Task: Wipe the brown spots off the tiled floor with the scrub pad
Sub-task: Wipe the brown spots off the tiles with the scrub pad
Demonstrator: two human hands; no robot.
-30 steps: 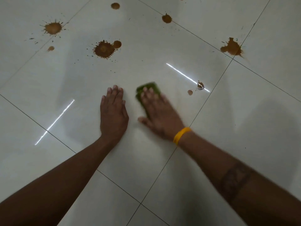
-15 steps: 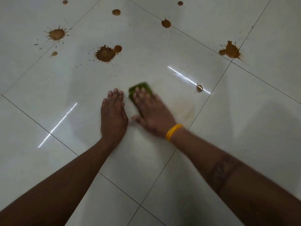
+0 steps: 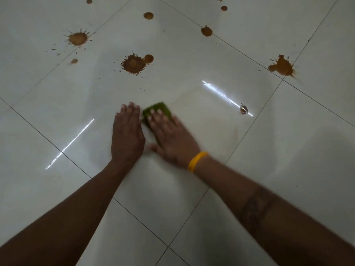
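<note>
Leftward since a second ago, the green scrub pad (image 3: pixel 158 110) now lies on the tiled floor (image 3: pixel 192 169) just beside the left hand (image 3: pixel 127 135) — flat, fingers straight and together. Right hand (image 3: pixel 172 138) presses the pad with straight fingers. Brown spots (image 3: pixel 133 63) remain beyond — a small one (image 3: pixel 244 109) sits right.

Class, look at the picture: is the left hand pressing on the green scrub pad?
No, the left hand lies flat on the bare tile; the right hand presses the scrub pad.
</note>
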